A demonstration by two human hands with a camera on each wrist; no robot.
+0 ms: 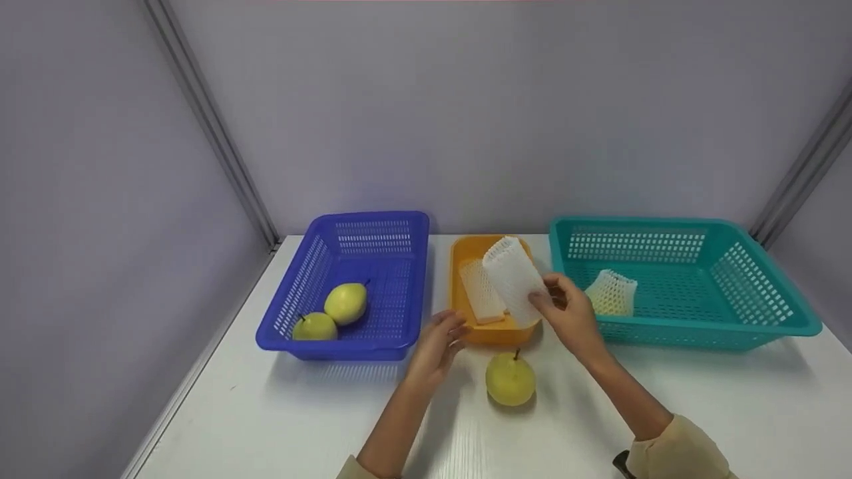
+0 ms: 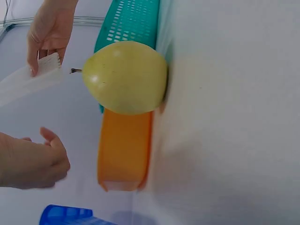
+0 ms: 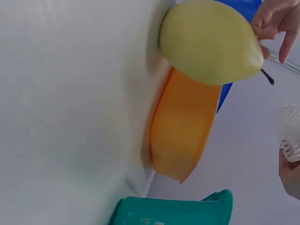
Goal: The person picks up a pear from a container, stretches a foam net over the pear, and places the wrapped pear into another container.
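Note:
My right hand pinches a white foam net sleeve near its lower right side, holding it tilted above the orange basket. Nothing is in my left hand, which hovers by that basket's front left corner with loosely bent fingers. A yellow-green pear stands on the table in front of the orange basket, stem up, apart from both hands. In the left wrist view the pear shows large, with the sleeve beyond its stem. More foam net sleeves lie inside the orange basket.
On the left, a blue basket contains two pears. At the right stands a teal basket, with a pear in a foam net in its near left corner. Grey walls rise behind and beside the white table.

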